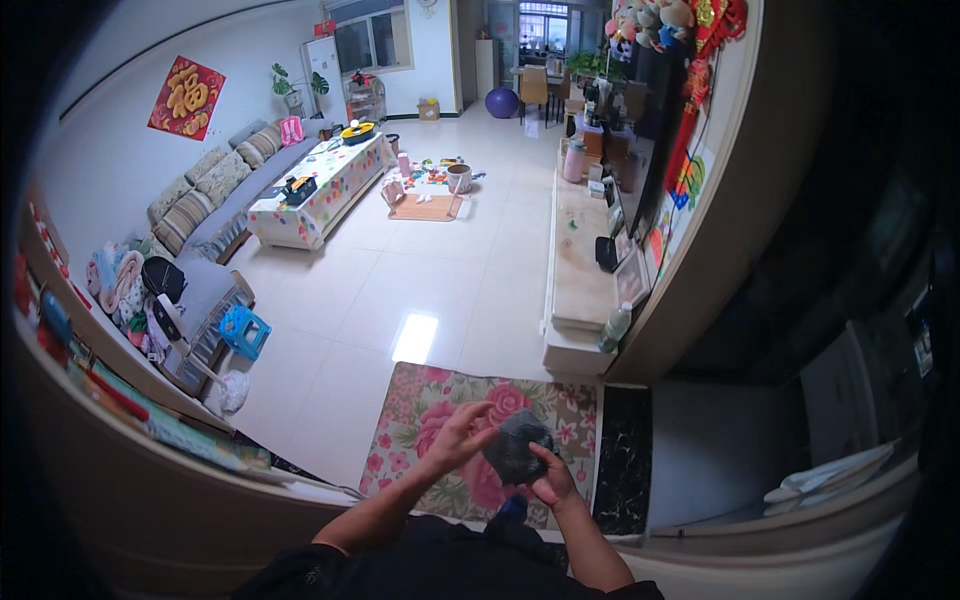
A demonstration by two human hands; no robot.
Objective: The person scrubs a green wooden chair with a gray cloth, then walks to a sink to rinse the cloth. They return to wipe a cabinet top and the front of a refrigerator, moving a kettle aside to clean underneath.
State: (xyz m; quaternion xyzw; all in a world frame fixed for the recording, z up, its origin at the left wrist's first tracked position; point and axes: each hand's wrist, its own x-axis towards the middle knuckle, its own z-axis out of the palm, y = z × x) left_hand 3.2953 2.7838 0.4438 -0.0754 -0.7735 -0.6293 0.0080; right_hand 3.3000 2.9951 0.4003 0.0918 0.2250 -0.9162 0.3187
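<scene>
My right hand (pixel 553 478) grips a dark grey, crumpled cloth-like item (pixel 519 448) by its lower right side, the thumb lying on top. At the item's upper left is my left hand (pixel 465 437), its fingers spread and bent; whether a fingertip touches the item I cannot tell. Both hands are above a floral floor mat (pixel 420 420) with pink roses. Below them, part of a blue shoe or sock (pixel 514 508) shows at the hem of dark clothing.
A TV cabinet (pixel 577 285) with a plastic bottle (pixel 616 328) on it stands ahead on the right. On the left are a blue plastic stool (pixel 244 331), a grey sofa (pixel 247 195) and a cloth-covered coffee table (pixel 322 195). Toys and a small wooden table (pixel 424 207) lie farther off.
</scene>
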